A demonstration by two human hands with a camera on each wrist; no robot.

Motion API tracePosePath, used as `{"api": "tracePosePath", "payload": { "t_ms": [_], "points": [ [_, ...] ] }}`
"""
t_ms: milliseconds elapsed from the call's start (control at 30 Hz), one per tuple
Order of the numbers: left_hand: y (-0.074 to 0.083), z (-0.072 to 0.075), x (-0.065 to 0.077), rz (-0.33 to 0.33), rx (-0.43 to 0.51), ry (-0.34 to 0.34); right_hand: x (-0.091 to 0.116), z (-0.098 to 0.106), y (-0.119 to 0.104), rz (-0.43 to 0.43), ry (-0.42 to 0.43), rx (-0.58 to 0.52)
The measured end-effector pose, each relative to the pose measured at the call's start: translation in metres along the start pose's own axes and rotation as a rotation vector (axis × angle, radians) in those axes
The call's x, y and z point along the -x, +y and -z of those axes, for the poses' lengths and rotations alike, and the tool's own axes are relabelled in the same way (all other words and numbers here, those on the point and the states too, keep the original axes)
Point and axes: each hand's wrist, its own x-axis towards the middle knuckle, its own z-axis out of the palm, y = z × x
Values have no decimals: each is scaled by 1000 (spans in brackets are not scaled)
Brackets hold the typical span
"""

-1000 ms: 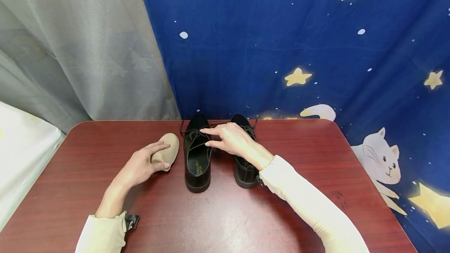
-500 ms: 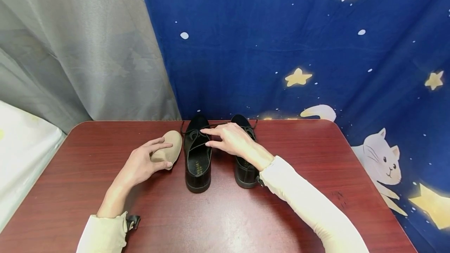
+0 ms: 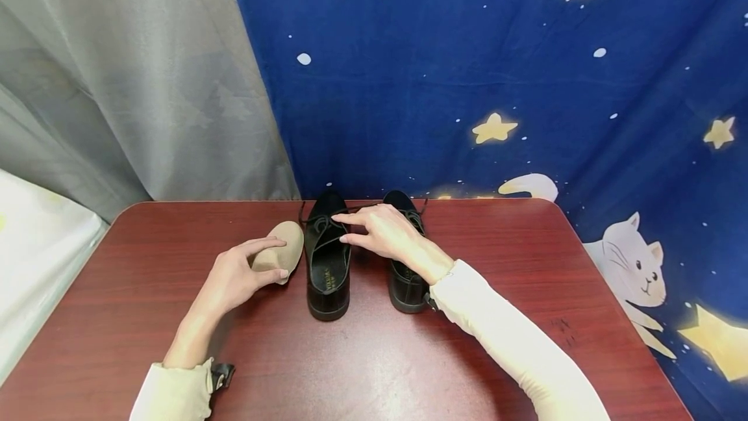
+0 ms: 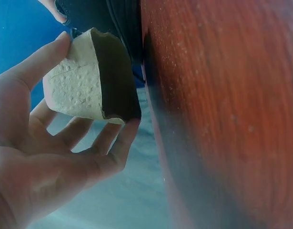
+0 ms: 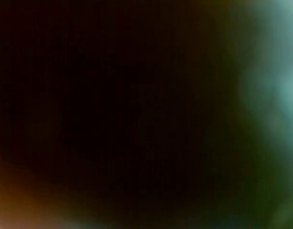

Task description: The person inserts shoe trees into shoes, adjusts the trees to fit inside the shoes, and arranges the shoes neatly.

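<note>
A beige, hollow shoe insert with a rough, moulded-pulp surface point(image 3: 286, 239) is held in my left hand point(image 3: 236, 275), thumb on one side and fingers on the other. The left wrist view shows the insert point(image 4: 77, 81) off the table, with a dark hollow side. Right beside it stands a black lace-up shoe point(image 3: 328, 301), toe toward the curtain, its opening facing up. My right hand point(image 3: 388, 232) reaches over the second black shoe point(image 3: 408, 294), partly hiding it. Its straight index finger and thumb touch the first shoe near the laces; the other fingers are hidden.
Both shoes stand near the back edge of the red-brown table point(image 3: 362, 369). Behind it hang a grey curtain point(image 3: 163, 83) and a blue star-patterned curtain point(image 3: 403, 96). The right wrist view is dark and blurred.
My left hand has shifted the shoe insert slightly to the right, closer to the first black shoe. My right hand and both shoes have stayed in place.
</note>
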Motion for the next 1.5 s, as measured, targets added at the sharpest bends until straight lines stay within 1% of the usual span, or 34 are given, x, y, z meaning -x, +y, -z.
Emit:
{"api": "tracePosePath", "payload": {
  "t_ms": [133, 300, 400, 500, 667, 767, 1200, 1433, 1500],
  "points": [
    [2, -2, 1, -17, 24, 31, 0, 0, 0, 2, -1, -20],
    [2, -5, 3, -52, 34, 92, -1, -1, 0, 6, 16, 18],
    [2, -5, 5, -59, 32, 115, -1, -1, 0, 4, 18, 19],
    [2, -6, 6, -56, 31, 124, -1, -1, 0, -4, 11, 11],
    [3, -6, 7, -39, 14, 152, -1, 0, 0, -16, 5, 28],
    [4, -6, 7, -40, 5, 165, -1, 0, -1, -20, 4, 32],
    [12, -8, 13, -31, 9, 180, -1, 1, -1, -35, -14, -19],
    [17, -10, 17, -38, 5, 210, -1, 0, -1, -36, -11, -17],
    [17, -10, 18, -35, 5, 221, -1, 0, -2, -42, -17, -31]
  ]
}}
